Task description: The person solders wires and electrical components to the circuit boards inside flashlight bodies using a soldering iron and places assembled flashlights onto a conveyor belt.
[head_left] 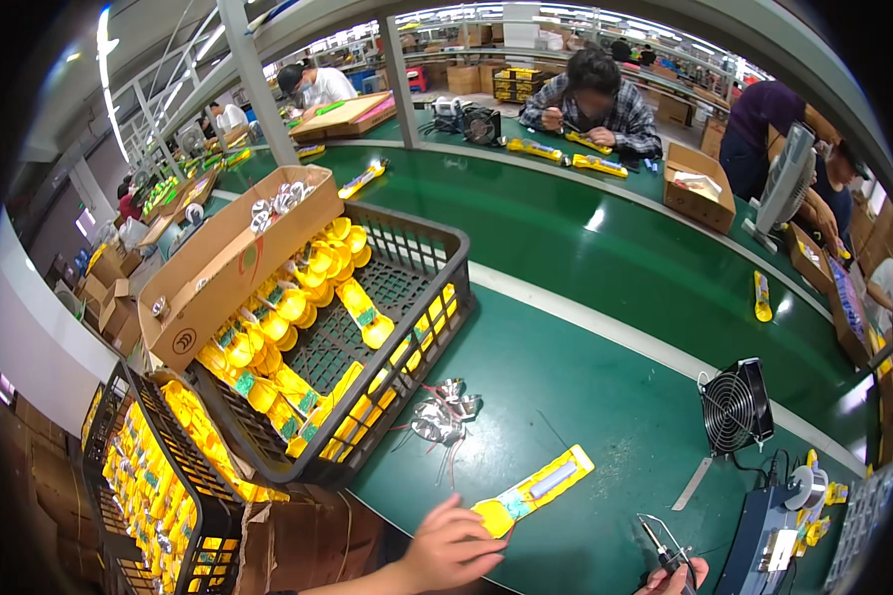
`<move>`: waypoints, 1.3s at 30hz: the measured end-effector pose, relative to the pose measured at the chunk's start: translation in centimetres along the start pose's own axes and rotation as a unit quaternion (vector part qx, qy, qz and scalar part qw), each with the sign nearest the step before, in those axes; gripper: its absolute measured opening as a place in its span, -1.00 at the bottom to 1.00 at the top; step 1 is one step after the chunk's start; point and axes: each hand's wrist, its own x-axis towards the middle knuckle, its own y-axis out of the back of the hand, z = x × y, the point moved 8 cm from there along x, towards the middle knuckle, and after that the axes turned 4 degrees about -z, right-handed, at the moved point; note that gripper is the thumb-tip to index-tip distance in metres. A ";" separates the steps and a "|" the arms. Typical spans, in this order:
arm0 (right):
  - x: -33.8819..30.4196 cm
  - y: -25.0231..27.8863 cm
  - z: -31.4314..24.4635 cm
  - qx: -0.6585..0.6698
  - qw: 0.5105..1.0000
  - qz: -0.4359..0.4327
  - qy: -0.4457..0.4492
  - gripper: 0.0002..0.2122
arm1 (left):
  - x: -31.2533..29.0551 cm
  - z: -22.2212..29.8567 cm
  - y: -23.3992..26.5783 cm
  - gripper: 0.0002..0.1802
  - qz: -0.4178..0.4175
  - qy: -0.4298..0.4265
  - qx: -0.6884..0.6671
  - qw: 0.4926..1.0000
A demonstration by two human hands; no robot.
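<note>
In front of me on the green bench lies a yellow flashlight half-shell (563, 478). A grey-blue cylindrical cell (553, 480) sits in its long part, and a small green circuit board (514, 502) lies near its round end. My left hand (453, 547) rests beside that round end with its fingers apart, seemingly touching the edge. At the lower edge, my right hand (673, 579) grips a soldering iron (668, 553), its tip pointing up and left, away from the shell. Several silver reflector cups (439, 418) with thin red wires lie beyond the left hand.
At left, a black crate (446, 248) holds yellow shells and a cardboard box (233, 268); another full crate (159, 486) stands lower. A black fan (737, 405), blue-grey soldering station (759, 540) and solder reel (809, 488) stand right. Across the green conveyor (566, 238), a person (595, 104) works.
</note>
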 end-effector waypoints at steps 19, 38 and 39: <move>0.2 -1.8 -2.3 -0.028 0.997 -0.049 0.057 -0.90 | 3.6 -8.5 4.6 -0.82 0.002 -0.044 0.103 0.994; -2.5 -10.1 -4.1 0.051 0.966 -0.250 0.028 -0.56 | -0.4 -5.0 0.8 -0.93 0.067 0.238 -0.149 0.957; -2.3 -10.8 -3.8 0.046 0.966 -0.253 0.026 -0.56 | -0.2 -5.0 0.7 -0.93 0.072 0.234 -0.151 0.958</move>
